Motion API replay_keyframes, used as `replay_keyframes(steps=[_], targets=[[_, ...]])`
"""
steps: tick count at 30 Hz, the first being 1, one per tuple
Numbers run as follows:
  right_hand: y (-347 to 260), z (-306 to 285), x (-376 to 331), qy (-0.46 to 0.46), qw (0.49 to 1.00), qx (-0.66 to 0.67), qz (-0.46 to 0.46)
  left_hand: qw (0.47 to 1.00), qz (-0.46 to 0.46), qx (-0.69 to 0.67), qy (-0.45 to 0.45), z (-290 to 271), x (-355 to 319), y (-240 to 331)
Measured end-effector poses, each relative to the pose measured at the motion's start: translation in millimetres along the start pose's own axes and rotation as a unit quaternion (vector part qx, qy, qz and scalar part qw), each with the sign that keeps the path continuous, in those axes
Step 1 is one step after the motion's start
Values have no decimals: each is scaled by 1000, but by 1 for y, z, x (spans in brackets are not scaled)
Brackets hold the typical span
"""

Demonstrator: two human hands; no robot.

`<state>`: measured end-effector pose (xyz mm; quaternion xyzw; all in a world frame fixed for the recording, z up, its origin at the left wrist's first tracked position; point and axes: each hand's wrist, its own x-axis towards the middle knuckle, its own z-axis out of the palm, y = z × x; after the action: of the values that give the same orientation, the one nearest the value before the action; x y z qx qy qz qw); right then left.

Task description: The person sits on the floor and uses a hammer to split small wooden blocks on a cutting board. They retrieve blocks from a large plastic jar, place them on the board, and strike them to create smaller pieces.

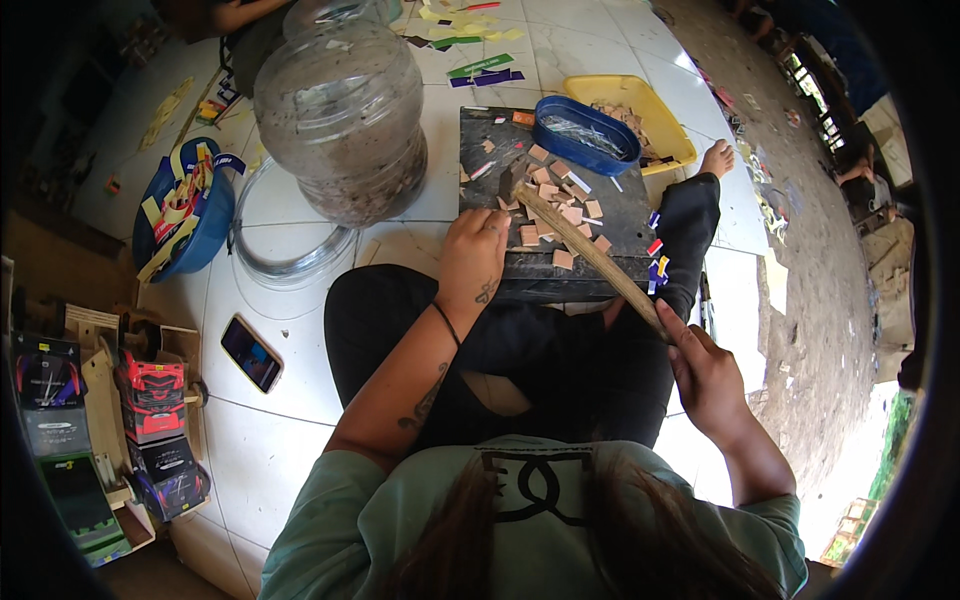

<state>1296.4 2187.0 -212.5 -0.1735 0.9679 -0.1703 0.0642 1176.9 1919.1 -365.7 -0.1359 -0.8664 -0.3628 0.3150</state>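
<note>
The person is sitting on the white tiled floor (pixel 300 440) with a dark cutting block (pixel 540 262) drawn up against the legs, likely so the work is sitting within easy reach of both arms. The right hand (pixel 706 372) is gripping the long pale handle of a chopping blade (pixel 590 252), its fingers curled tight around the lower end, and the blade is slanting up across the block to its dark tip near the middle. The left hand (pixel 472 252) is resting on the block's near left edge, fingers bent and pressing down, probably to steady the block; whether they are pinching anything, I cannot tell. Small pinkish cut pieces (pixel 560 200) are lying scattered just beyond those fingertips, beside the blade. A blue tub (pixel 585 133) and a yellow tray (pixel 660 115) are sitting at the far edge, handy for collecting pieces.
</note>
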Motion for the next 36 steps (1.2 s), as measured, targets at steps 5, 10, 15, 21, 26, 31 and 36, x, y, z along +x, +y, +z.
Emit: replay_keyframes(steps=[5,10,15,21,26,31,36], targets=[[-1,2,0,46,998,23,-30,1000,5,-7,15,1,0,0],[2,3,3,40,999,22,-23,1000,5,-7,13,1,0,-1],[3,3,3,3,1000,18,2,1000,-9,-6,-3,0,-1,-1],[6,3,2,32,999,25,-21,1000,-13,2,-4,0,-1,-1],[10,8,3,86,994,25,-65,1000,-13,-1,-12,-1,-1,-1],[23,16,7,47,996,71,-37,1000,-7,-9,-5,1,-2,-3],[64,15,10,145,989,-29,24,999,-21,-23,-21,-5,3,1]])
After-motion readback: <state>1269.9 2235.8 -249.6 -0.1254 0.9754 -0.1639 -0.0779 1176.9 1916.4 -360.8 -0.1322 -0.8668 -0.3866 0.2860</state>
